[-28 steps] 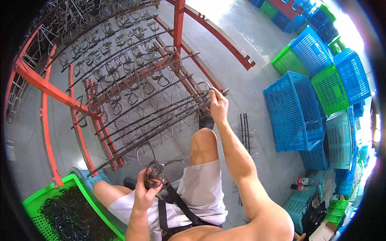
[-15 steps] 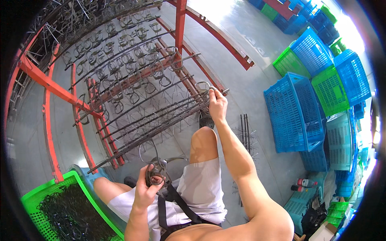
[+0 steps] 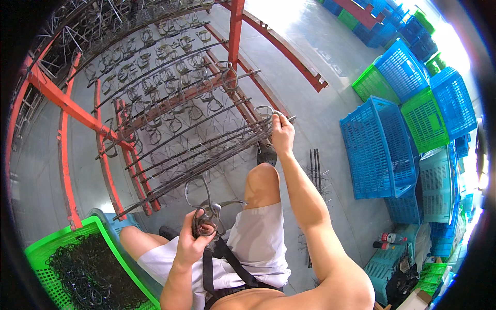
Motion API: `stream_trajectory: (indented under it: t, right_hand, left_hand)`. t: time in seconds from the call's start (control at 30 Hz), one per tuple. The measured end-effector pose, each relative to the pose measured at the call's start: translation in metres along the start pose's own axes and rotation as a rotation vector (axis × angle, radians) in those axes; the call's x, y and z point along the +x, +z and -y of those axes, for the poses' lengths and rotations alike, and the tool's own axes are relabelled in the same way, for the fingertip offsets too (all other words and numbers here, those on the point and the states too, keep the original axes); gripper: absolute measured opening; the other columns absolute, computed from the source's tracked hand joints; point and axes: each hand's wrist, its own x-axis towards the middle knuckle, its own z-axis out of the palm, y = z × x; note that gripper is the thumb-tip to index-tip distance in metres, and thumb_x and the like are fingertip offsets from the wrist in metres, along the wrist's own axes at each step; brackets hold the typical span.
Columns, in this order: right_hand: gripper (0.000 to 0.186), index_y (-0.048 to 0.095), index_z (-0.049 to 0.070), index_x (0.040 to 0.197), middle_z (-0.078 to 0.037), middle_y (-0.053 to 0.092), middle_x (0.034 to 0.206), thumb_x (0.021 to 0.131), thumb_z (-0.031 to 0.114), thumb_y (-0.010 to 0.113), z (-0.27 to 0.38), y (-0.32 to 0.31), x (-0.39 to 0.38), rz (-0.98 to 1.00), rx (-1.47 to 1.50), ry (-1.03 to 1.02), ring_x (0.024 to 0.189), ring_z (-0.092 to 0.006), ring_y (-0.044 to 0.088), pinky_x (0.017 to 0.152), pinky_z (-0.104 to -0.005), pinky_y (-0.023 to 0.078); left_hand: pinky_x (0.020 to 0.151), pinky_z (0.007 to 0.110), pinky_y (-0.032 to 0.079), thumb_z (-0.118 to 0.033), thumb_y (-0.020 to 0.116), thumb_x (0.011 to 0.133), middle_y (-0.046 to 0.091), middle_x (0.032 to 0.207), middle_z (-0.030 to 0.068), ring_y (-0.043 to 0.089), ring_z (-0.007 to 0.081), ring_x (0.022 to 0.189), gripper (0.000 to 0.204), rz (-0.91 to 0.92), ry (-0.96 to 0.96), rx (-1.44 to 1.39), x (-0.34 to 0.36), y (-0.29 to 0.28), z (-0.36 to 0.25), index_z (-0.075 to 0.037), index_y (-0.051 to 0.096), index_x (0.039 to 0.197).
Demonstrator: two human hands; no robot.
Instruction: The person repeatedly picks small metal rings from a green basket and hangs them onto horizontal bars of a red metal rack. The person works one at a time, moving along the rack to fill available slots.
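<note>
My left hand (image 3: 192, 237) is closed round several bent metal loop fittings (image 3: 211, 212), held in front of my thighs. My right hand (image 3: 283, 134) reaches forward, fingers pinched on a metal loop (image 3: 265, 110) at the right end of the nearest dark rods (image 3: 206, 157); whether it grips a rod too, I cannot tell. These rods lie across a red steel rack (image 3: 72, 103) with many similar loops and wire hooks on them. A green basket (image 3: 98, 223) of dark, tangled pieces (image 3: 90, 274) stands by my left leg.
Blue (image 3: 372, 144) and green (image 3: 423, 121) plastic crates are stacked along the right. Loose rods with wires (image 3: 315, 170) lie on the floor beside my right forearm. Bottles (image 3: 392, 237) sit among crates at lower right. A dense mass of metal parts (image 3: 67, 26) fills the upper left.
My left hand, with its loops, has moved slightly right. My right hand has shifted slightly, staying at the rods' right end. The view has moved a little.
</note>
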Motion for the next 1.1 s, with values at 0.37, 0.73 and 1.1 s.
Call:
stream_trajectory:
  t: [0.37, 0.73, 1.1]
  right_hand:
    - [0.051, 0.053, 0.006, 0.123, -0.023, 0.042, 0.13, 0.075, 0.015, 0.069, 0.08, -0.022, -0.071, 0.085, -0.672, -0.701, 0.121, -0.0411, 0.039, 0.1, -0.0471, 0.034]
    - [0.043, 0.057, 0.002, 0.114, -0.02, 0.052, 0.108, 0.081, 0.028, 0.069, 0.114, -0.013, -0.17, 0.884, -0.124, -0.4, 0.103, -0.038, 0.05, 0.09, -0.0438, 0.042]
    - [0.033, 0.061, -0.001, 0.099, -0.016, 0.055, 0.109, 0.07, 0.01, 0.07, 0.09, 0.008, -0.214, 0.549, -0.118, -0.182, 0.096, -0.0362, 0.054, 0.088, -0.0412, 0.043]
  left_hand:
    - [0.072, 0.023, 0.048, 0.0, 0.066, 0.075, 0.062, 0.088, 0.0019, 0.057, 0.0068, 0.077, 0.047, 0.098, -0.032, 0.438, 0.013, -0.004, -0.017, -0.001, 0.056, 0.12]
    - [0.064, 0.025, 0.049, -0.017, 0.081, 0.07, 0.062, 0.074, 0.0028, 0.058, 0.0091, 0.067, 0.059, -0.051, 0.111, 0.475, 0.02, 0.005, -0.024, -0.002, 0.053, 0.12]
    - [0.062, 0.035, 0.052, -0.03, 0.079, 0.072, 0.068, 0.078, 0.0115, 0.067, 0.0314, 0.071, 0.061, -0.078, 0.181, 0.614, 0.015, 0.01, 0.004, -0.006, 0.052, 0.121]
